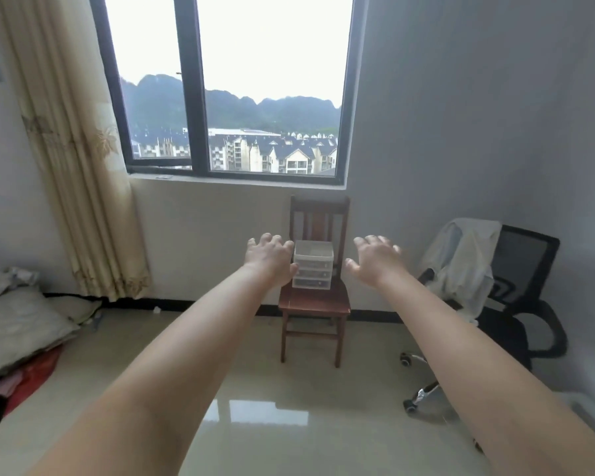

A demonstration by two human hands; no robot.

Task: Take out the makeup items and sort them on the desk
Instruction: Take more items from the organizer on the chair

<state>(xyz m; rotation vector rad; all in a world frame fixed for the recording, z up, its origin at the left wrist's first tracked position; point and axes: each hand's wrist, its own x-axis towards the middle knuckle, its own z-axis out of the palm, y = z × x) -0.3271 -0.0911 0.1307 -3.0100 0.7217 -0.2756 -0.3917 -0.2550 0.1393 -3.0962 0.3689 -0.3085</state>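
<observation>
A small clear plastic drawer organizer (313,266) with three drawers sits on the seat of a wooden chair (315,304) under the window. Dark items show faintly inside the lower drawers. Both my arms stretch out toward it. My left hand (270,259) is open with fingers spread, and its edge overlaps the organizer's left side in view. Right of the organizer, with a gap between them, my right hand (375,261) is also open and holds nothing. No desk is in sight.
A black office chair (522,304) with a pale garment (461,266) draped over it stands at the right wall. Bedding and cushions (18,324) lie at the left. A curtain (73,149) hangs left of the window. Glossy tile floor (289,424) lies between me and the chair.
</observation>
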